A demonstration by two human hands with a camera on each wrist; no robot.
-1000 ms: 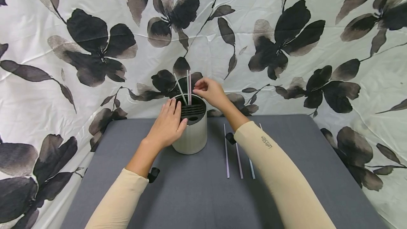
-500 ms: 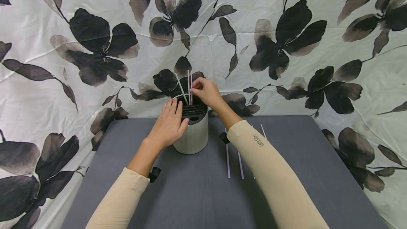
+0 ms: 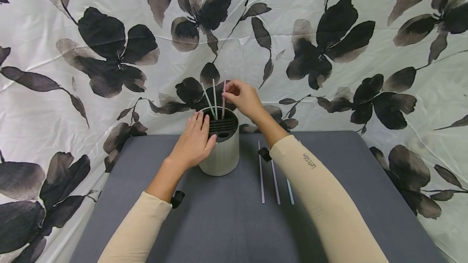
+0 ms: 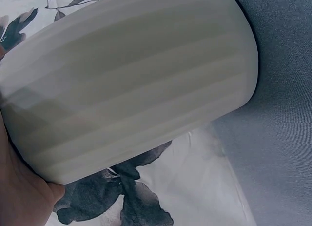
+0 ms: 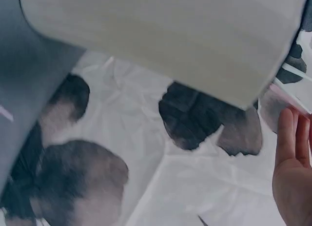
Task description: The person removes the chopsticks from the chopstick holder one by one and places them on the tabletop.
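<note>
Small print on right sleeve [image 3: 308, 160], too blurred to read.

The pale ribbed holder [image 5: 195, 40] fills the top; floral cloth [image 5: 161, 187] lies below it; fingers [image 5: 290, 138] and a thin pink straw [image 5: 287, 96] sit at the holder's lower right.

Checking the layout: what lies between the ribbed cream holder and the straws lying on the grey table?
In the head view, only bare grey table separates the ribbed cream holder from the nearest flat straw.
</note>
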